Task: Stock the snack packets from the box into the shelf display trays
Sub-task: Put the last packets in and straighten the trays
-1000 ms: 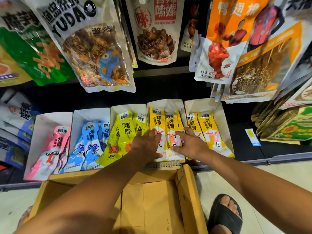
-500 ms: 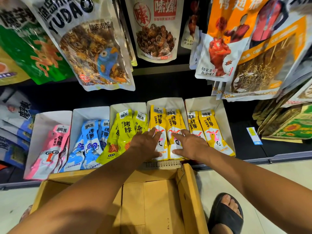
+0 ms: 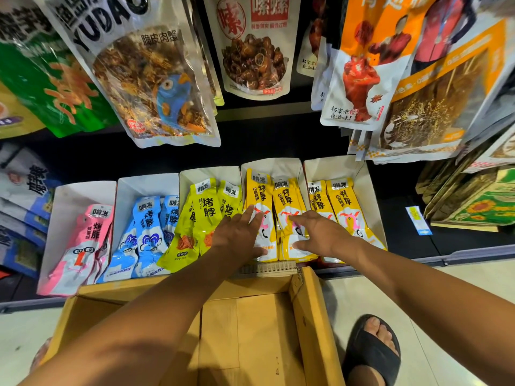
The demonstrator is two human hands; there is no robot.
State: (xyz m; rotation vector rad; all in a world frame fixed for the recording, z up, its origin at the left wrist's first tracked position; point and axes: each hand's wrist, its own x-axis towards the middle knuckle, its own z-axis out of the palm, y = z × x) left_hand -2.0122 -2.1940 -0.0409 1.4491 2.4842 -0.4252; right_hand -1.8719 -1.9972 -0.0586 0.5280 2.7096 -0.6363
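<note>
Five white trays (image 3: 83, 190) are sitting side by side on a dark shelf (image 3: 278, 140), each holding packets leaning back in rows. From the left, the first is carrying pink packets (image 3: 83, 246), the second blue packets (image 3: 142, 232), and the third lime packets (image 3: 200, 213). The fourth tray (image 3: 270, 164) is carrying orange packets (image 3: 260, 190) in two stacks, and the last tray is carrying matching end packets (image 3: 345, 201). The left hand (image 3: 238, 236) is lying flat on the left stack of the orange packets, fingers straight and close together, gripping nothing, with its heel reaching over the lime packets' lower edge. The right hand (image 3: 324, 235) is resting on the right stack in the same tray, fingers spread and straight, thumb pointing toward the left hand, also gripping nothing. The two hands are lying near each other without touching. A cardboard box (image 3: 309, 316) is standing on the floor (image 3: 432, 302) just below the shelf edge, flaps open, its bare bottom showing beneath both forearms. A black sandal (image 3: 370, 355) with a foot in it is standing just right of the box. Large snack bags (image 3: 147, 79) are hanging in a row above the trays. A small blue-and-yellow label (image 3: 418, 220) is lying on the shelf to the right of the trays.
</note>
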